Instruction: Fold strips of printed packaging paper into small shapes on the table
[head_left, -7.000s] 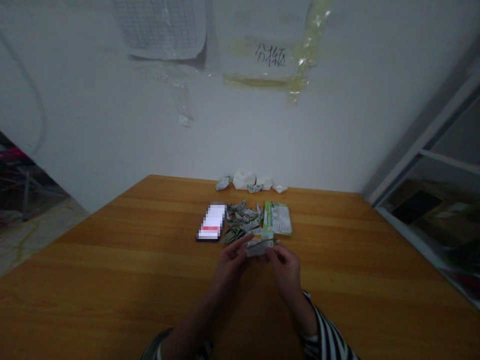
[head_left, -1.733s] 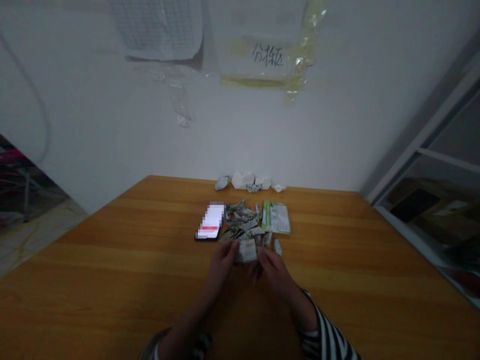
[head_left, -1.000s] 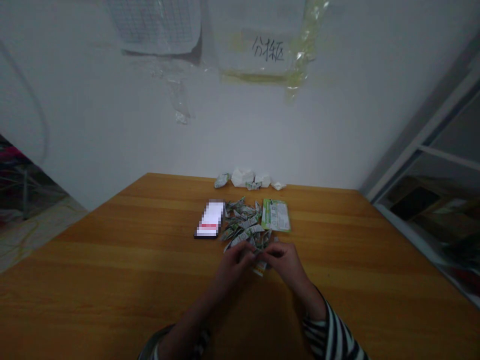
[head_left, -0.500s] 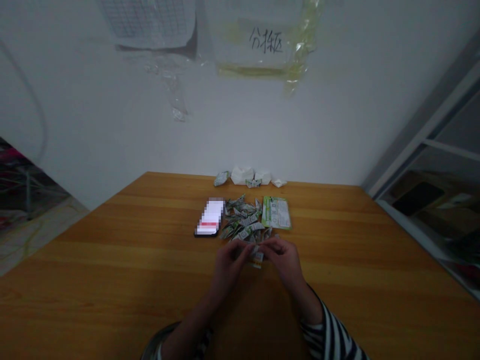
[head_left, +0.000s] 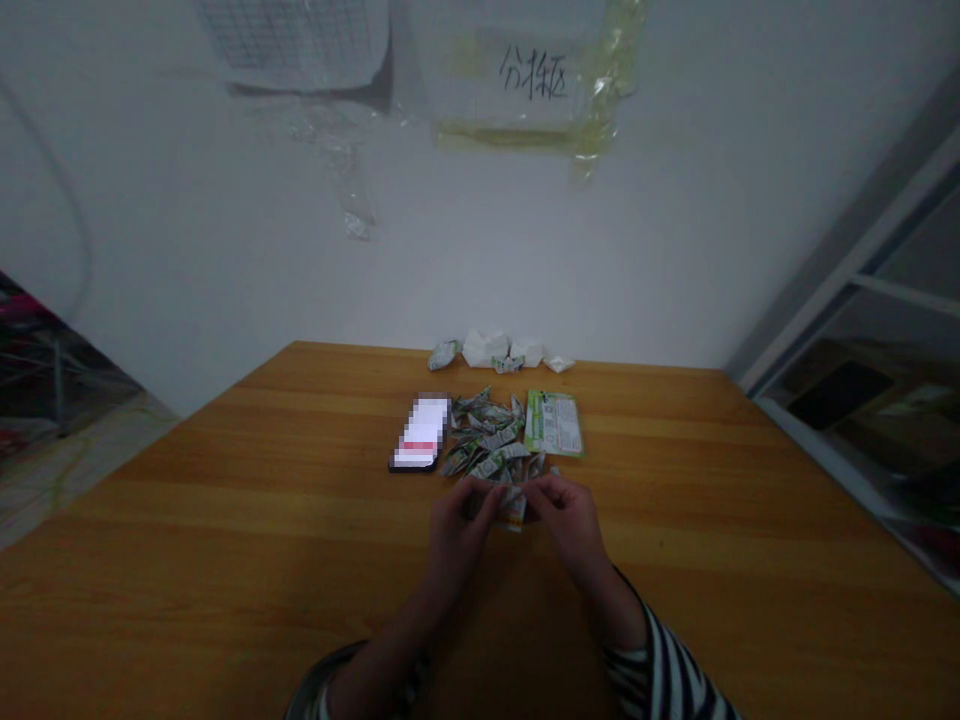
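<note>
At the near side of a loose pile, my left hand (head_left: 457, 525) and my right hand (head_left: 570, 515) face each other, close together. Thumb and forefinger of each pinch a small printed packet (head_left: 513, 512), which hangs between the fingertips. It is white and grey with an orange patch low down; the fingers hide its top edge in part. Just beyond lies the pile of crumpled or folded printed packets (head_left: 491, 440), grey-white with green marks. Whether the pinched one is open or sealed is too small to make out.
Left of the pile lies a phone (head_left: 420, 435) with a lit screen. A flat green-and-white packet (head_left: 553, 424) lies to the right. Crumpled white tissues (head_left: 486, 350) and a crumpled printed packet (head_left: 444, 355) line the wooden table's (head_left: 262, 480) back edge by the wall.
The pinched packet has tilted and risen very slightly, and the fingertips have drawn a little apart. Both hands stay in nearly the same place, and the pile looks the same.
</note>
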